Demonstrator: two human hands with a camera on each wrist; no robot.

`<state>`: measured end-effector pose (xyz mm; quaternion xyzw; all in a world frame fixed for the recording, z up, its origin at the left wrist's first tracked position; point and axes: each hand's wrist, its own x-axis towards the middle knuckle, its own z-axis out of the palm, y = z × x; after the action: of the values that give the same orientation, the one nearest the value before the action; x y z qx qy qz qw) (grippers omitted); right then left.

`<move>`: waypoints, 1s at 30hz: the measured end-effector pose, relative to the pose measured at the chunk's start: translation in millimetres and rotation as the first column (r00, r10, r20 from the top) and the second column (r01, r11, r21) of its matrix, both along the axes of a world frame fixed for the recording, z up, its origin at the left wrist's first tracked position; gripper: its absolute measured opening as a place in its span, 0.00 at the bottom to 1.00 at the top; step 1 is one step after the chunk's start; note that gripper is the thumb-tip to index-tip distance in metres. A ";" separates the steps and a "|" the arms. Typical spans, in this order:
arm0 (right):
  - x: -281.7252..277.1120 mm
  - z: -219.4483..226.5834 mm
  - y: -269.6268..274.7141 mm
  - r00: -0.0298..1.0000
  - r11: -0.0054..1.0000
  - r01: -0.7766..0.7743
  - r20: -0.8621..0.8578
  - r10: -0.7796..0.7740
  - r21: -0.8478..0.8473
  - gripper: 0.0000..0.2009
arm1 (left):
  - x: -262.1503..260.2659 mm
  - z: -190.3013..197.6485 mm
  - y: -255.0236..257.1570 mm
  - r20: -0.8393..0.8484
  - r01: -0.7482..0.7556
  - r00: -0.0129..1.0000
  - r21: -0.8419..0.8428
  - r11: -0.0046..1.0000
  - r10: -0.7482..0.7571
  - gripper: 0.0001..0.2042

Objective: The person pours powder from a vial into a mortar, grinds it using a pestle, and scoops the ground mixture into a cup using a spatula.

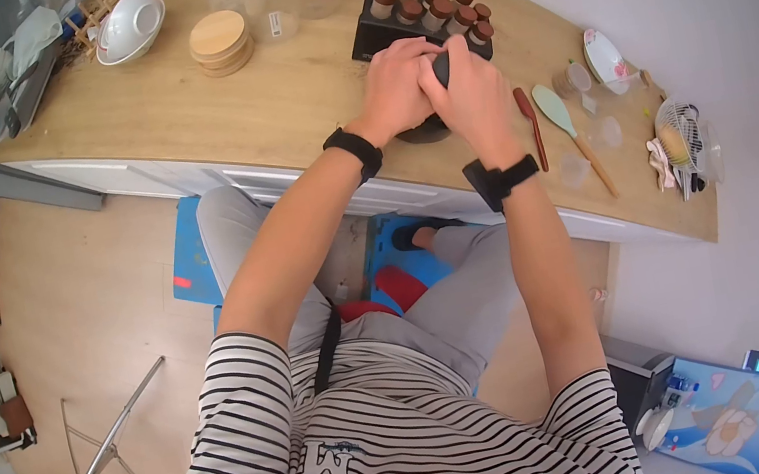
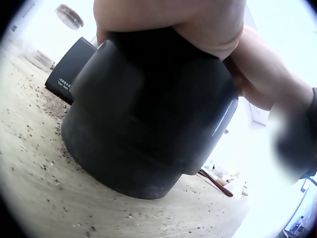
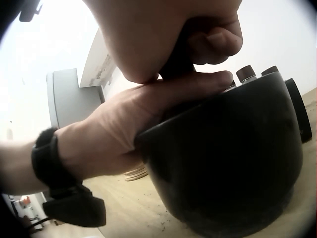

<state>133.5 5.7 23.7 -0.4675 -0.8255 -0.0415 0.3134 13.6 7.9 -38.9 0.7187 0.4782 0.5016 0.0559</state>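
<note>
A black mortar (image 3: 233, 158) stands on the wooden counter, mostly hidden under the hands in the head view. Both wrist views show its smooth dark wall, and the left wrist view shows its stepped lower part (image 2: 119, 168). My right hand (image 1: 473, 93) grips the black pestle (image 1: 442, 69) from above, fingers curled round its top. My left hand (image 1: 394, 87) holds the mortar at its rim, and one of its fingers lies across the opening beside the pestle. What is inside the mortar is hidden. Dark crumbs (image 2: 49, 153) lie scattered on the counter around the base.
Just behind the mortar stands a black spice rack (image 1: 368, 24) with brown-capped jars. To the right lie a dark red utensil (image 1: 529, 114), a pale green spatula (image 1: 554, 110) and a wire basket (image 1: 674, 119). Wooden-lidded canisters (image 1: 222, 43) and white bowls (image 1: 131, 27) sit farther left.
</note>
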 end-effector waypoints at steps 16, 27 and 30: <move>-6.6 11.6 -9.0 0.988 0.989 0.107 0.119 -0.094 -0.107 0.18 | 1.5 -10.1 8.4 0.141 0.025 0.990 0.013 1.000 -0.027 0.18; 25.0 -2.6 -7.8 0.975 0.946 0.222 0.041 -0.219 -0.238 0.20 | -16.8 -13.7 18.6 0.744 0.271 0.666 -0.161 0.949 -0.064 0.13; 5.2 0.8 -38.8 0.973 0.960 0.215 0.125 -0.194 -0.181 0.17 | -6.4 -16.1 27.0 0.653 0.150 0.753 -0.283 0.947 0.075 0.12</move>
<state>138.8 -33.0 24.5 -0.5757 -0.7883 -0.0181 0.2164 7.3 34.9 -54.9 0.4879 0.4877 0.6365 0.3451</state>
